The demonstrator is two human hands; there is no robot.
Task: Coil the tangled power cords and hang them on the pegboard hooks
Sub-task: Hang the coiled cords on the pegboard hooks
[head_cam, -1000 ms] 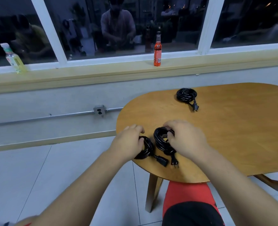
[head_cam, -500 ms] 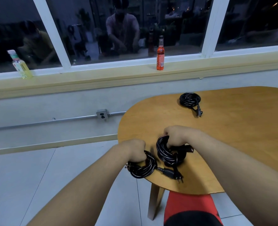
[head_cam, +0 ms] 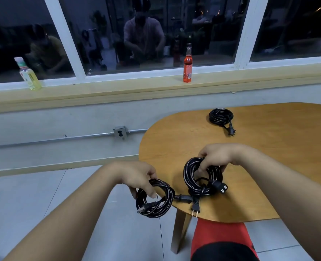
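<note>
My left hand (head_cam: 137, 176) grips a coiled black power cord (head_cam: 156, 201) and holds it in the air just past the table's left edge. My right hand (head_cam: 216, 157) grips a second, thicker black coil (head_cam: 195, 178) lifted above the wooden table (head_cam: 269, 166); its two plugs dangle below. A third coiled black cord (head_cam: 221, 116) lies on the table farther back. No pegboard or hooks are in view.
An orange bottle (head_cam: 187, 65) and a yellow-green bottle (head_cam: 29, 74) stand on the window ledge. A metal outlet box (head_cam: 120, 131) with conduit runs along the wall. Grey tiled floor lies to the left; my red and black clothing (head_cam: 221, 240) shows under the table.
Both hands closed on the two near coils and lifted them off the table. The left coil moved left past the table edge. The far coil stayed where it was.
</note>
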